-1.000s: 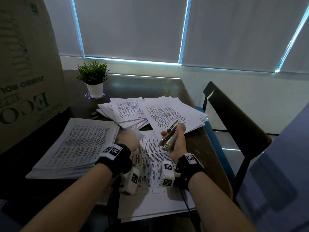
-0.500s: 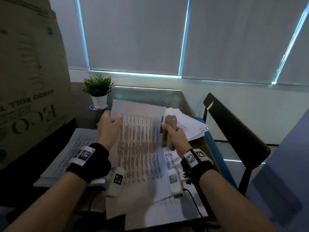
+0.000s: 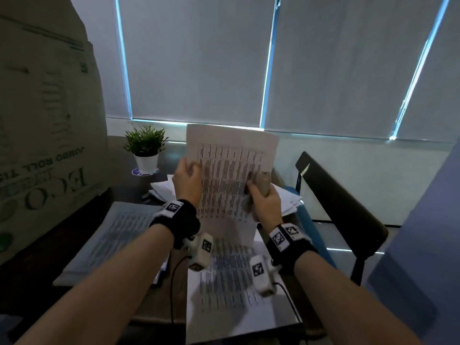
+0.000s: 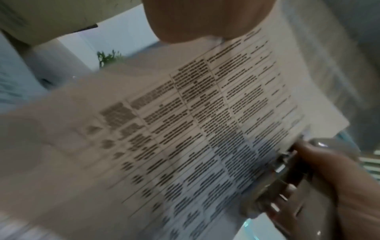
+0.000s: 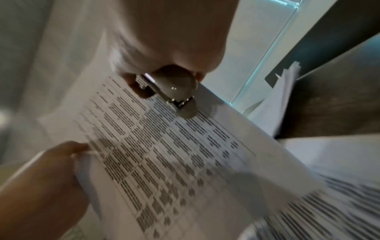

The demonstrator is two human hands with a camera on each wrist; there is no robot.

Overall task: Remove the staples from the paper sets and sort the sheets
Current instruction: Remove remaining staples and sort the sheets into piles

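Observation:
A printed paper [image 3: 229, 175] with a table of text stands upright in front of me, lifted off the desk. My left hand [image 3: 188, 181] pinches its left edge, also seen as left hand [image 5: 41, 186]. My right hand [image 3: 263, 202] grips a beige staple remover [image 3: 262, 183] and pinches the paper's right edge against it. The remover's metal parts [image 5: 176, 91] lie on the paper [image 5: 164, 154]. I cannot tell whether it is one sheet or a set. Another printed sheet [image 3: 231, 290] lies flat below my wrists.
A thick stack of sheets [image 3: 112, 240] lies at the left, and a fanned pile [image 3: 286, 202] lies behind the held paper. A potted plant [image 3: 145, 148] stands at the back. A big cardboard box [image 3: 44, 145] walls the left side; a dark chair [image 3: 336, 200] stands right of the desk.
The paper has come up off the desk to stand upright. Both hands rose with it; the left went from resting on the desk sheets to pinching the edge.

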